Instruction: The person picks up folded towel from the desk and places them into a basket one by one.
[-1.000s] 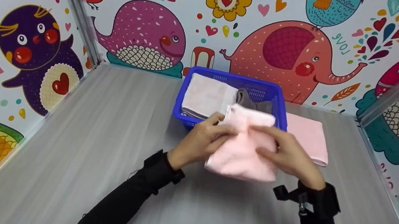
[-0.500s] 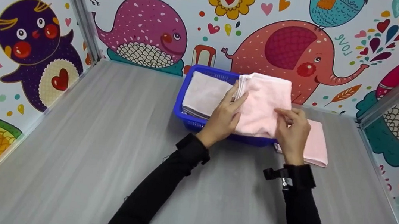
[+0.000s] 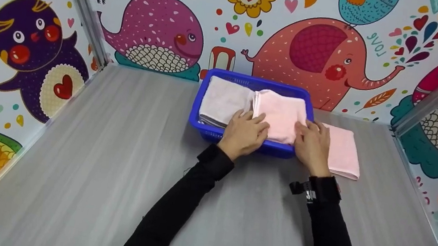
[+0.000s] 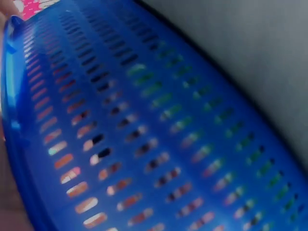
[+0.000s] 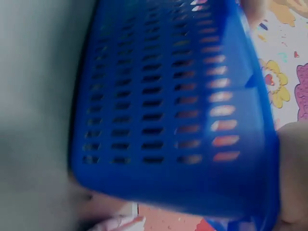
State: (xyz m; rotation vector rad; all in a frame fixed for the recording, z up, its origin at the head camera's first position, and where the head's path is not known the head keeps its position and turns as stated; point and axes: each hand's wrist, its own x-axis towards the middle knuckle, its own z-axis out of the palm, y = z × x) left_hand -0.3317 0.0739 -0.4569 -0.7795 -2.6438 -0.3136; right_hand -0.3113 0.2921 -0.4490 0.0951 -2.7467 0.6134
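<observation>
A folded pink towel (image 3: 281, 113) lies in the right half of a blue plastic basket (image 3: 203, 130). My left hand (image 3: 244, 133) reaches over the basket's front rim, its spread fingers resting on the towel's left front part. On the other side, my right hand (image 3: 313, 144) touches the towel's right edge with bent fingers, by the basket's right rim. To the left in the basket sits a stack of folded pale towels (image 3: 226, 99). Both wrist views are filled mostly by the perforated basket walls (image 4: 144, 115), and the fingertips' contact with the towel is hidden there.
Another folded pink towel (image 3: 343, 151) lies on the grey table (image 3: 137, 151) just right of the basket. Panels printed with cartoon animals (image 3: 303, 66) enclose the table behind and at both sides. The basket stands near the back panel.
Both hands have carried the pink towel forward from in front of the basket and lowered it into the right half. It now covers the grey cloth seen there earlier.
</observation>
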